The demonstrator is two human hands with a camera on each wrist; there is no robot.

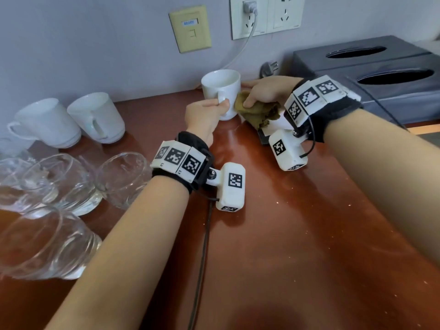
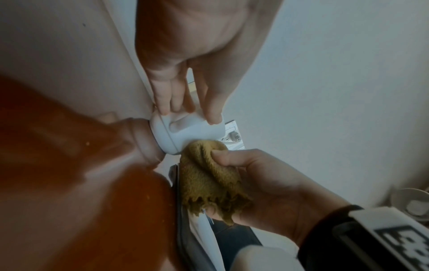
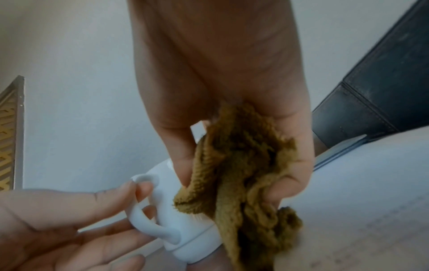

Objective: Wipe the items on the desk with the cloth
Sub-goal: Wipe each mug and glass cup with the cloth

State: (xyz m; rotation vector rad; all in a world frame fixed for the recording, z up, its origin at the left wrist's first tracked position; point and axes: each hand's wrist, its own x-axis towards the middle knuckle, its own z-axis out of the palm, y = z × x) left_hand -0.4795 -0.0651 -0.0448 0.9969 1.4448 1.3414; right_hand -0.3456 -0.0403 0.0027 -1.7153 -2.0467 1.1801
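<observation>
Head view — cloth [image 1: 256,110] in right grip [image 1: 264,91], against mug [image 1: 222,91].

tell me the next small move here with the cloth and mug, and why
Probably slide the cloth around the mug wall. The right hand presses it against the mug's side, while the left hand pinches the handle, steadying the upright mug on the desk.

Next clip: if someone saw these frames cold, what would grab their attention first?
Most likely the white mug standing upright at the back of the reddish-brown desk, with the left hand pinching its handle and the right hand pressing a bunched olive-brown cloth against its side. Next, the clear glasses and two more white mugs at the left, and the dark tissue boxes at the right by the wall.
</observation>
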